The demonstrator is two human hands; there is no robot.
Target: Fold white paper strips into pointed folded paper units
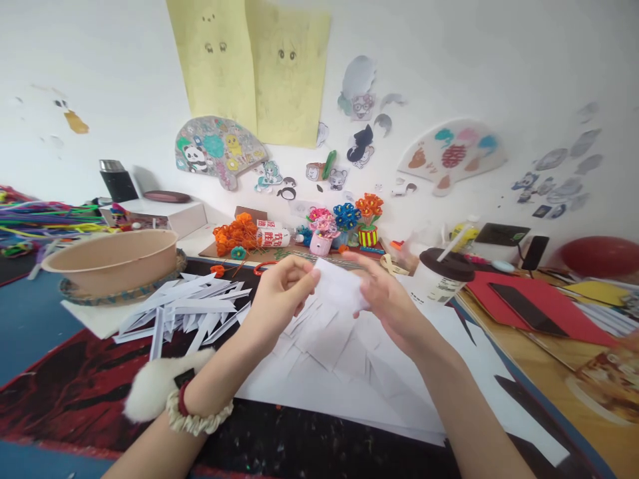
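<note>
Between both hands a small white piece of paper (pixel 339 285) is held up above the work surface. My left hand (pixel 282 293) pinches its left corner between thumb and fingers. On the right side of the sheet, my right hand (pixel 387 293) grips the edge with the thumb in front and the index finger stretched out. Below the hands lie loose white paper pieces (pixel 319 339) on larger white sheets (pixel 349 406). To the left of my left hand is a pile of folded white paper strips (pixel 184 306).
A beige basin (pixel 112 259) stands at the left, near a white fluffy object (pixel 160 386). Colourful craft flowers (pixel 324 229) stand along the wall. At the right are a lidded cup with a straw (pixel 442 273) and red folders (pixel 529 303). A dark mat (pixel 100 379) lies underneath.
</note>
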